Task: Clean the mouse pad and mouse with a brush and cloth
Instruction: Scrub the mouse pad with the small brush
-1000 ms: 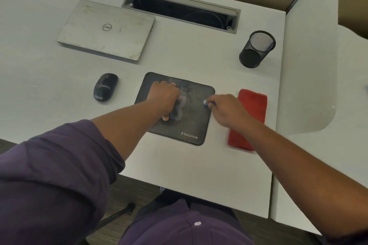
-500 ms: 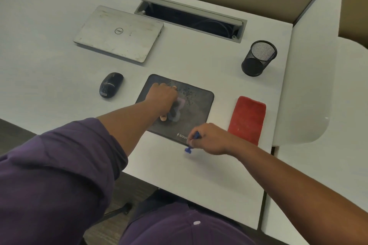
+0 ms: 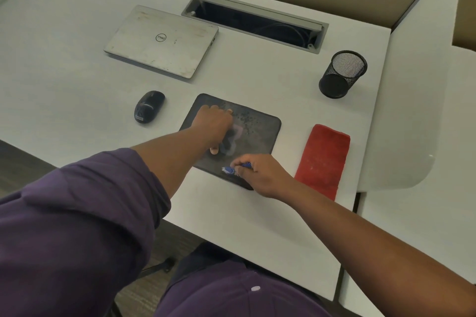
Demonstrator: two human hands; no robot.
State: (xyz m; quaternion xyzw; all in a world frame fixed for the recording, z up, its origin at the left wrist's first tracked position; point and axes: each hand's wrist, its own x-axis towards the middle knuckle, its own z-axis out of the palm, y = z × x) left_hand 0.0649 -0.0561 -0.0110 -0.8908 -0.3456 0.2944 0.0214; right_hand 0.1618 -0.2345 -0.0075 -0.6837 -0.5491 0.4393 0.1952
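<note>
Brush back on pad, lower centre of frame.
We note the right hand (image 3: 260, 175), fingers pinched on the blue brush (image 3: 235, 168), returned from the desk onto the mouse pad (image 3: 260, 134) near edge; left hand (image 3: 215, 125) presses it flat. Mouse (image 3: 149, 106) and red cloth (image 3: 323, 159) await; brushing continues.

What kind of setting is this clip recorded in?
Most likely an office workstation: a white desk with a built-in cable hatch, a closed laptop, a mesh pen cup, and partition panels round the desk.
</note>
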